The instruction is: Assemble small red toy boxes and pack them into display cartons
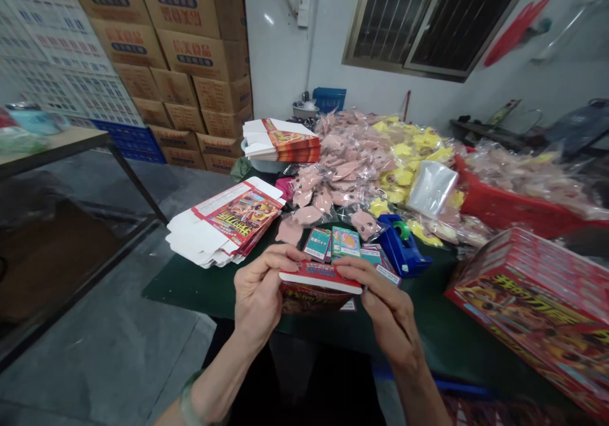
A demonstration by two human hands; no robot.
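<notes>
A small red printed cardboard box (318, 296) is held upright between both hands above the front of the green table. My left hand (261, 289) grips its left end, with fingers along the top edge. On the right end, my right hand (387, 305) holds with the fingers on the top flap and the thumb at the side. Just beyond the box lie printed cards (346, 242) in several small piles. A stack of flattened red-and-white boxes (233, 219) rests to the left. The inside of the held box is hidden.
Bagged pink and yellow figures (352, 159) form a heap at the back. A blue tape dispenser (404, 248) sits right of the cards. Finished-looking red boxes (537, 305) are stacked at right, before a red basket (514, 204). More flat boxes (285, 140) stand behind.
</notes>
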